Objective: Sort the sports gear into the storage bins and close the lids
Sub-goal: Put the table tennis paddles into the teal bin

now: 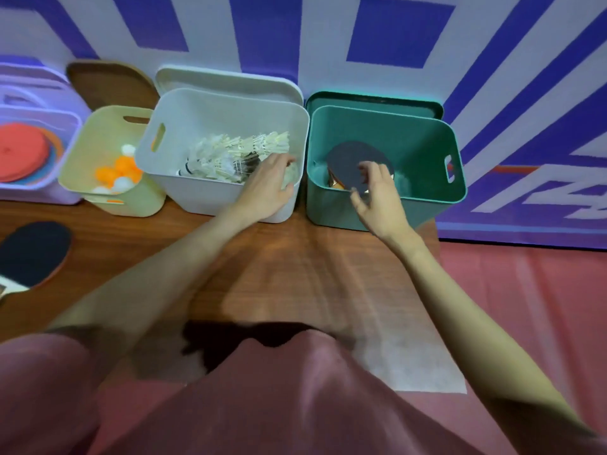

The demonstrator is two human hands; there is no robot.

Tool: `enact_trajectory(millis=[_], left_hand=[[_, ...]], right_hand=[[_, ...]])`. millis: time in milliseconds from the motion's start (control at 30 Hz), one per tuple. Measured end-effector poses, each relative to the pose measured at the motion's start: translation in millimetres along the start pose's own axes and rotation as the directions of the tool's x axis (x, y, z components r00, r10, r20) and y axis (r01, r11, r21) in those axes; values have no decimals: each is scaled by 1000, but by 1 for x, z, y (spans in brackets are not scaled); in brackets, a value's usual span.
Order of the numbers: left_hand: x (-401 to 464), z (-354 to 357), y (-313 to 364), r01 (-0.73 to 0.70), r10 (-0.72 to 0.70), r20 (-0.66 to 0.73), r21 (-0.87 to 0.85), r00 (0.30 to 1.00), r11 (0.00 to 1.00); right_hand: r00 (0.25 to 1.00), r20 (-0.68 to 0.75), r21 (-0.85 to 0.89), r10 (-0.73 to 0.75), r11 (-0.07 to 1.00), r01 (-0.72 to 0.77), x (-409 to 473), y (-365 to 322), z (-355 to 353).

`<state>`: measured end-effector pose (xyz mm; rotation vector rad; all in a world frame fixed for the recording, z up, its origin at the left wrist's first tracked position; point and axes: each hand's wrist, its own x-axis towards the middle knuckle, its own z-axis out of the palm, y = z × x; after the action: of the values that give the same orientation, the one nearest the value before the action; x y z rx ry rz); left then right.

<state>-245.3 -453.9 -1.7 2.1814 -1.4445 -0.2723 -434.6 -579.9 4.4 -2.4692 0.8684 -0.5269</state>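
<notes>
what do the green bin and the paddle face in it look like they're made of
Green bin: looks like moulded plastic with a smooth matte finish; one-piece walls, rounded rim, cut-out handle slot. Paddle: dark, flat, dull face, probably rubber over wood; an orange-brown edge shows beneath.

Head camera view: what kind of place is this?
Probably an indoor sports or play room: open storage bins of shuttlecocks and ping-pong balls sit on a wooden floor against a purple-and-white patterned wall.
</notes>
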Motion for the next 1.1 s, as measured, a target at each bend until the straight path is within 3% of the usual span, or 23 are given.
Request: enact_trajectory(millis=[133, 267, 433, 600, 733, 900, 1033, 1100], left_hand=[[-59, -9, -32, 3, -3, 4, 23, 1000, 1000], [-119, -18, -66, 3, 1, -63, 73, 998, 997], [-193, -30, -126, 129, -127, -23, 103, 992, 986], [-242, -57, -196, 342, -346, 8, 134, 938, 930], [-274, -77, -263, 534, -539, -4, 139, 842, 834], [-315, -100, -344, 765, -761, -100, 164, 641, 622], [-343, -110, -393, 867, -863, -93, 95, 497, 490], [-350, -112, -408, 889, -886, -73, 69, 457, 453]], right_hand=[[986, 165, -60, -14, 998, 24, -40, -33, 39], [924, 383, -138, -7, 988, 65, -71, -66, 80], [843, 535, -166, -59, 971, 174, -93, -119, 133], [787, 609, -146, -98, 962, 232, -96, -189, 184], [751, 654, -128, -91, 965, 228, -99, -242, 225], [725, 687, -145, -57, 966, 214, -103, -297, 266], [719, 694, -162, -35, 965, 204, -103, -323, 288], [726, 688, -174, -7, 969, 174, -104, -331, 297]])
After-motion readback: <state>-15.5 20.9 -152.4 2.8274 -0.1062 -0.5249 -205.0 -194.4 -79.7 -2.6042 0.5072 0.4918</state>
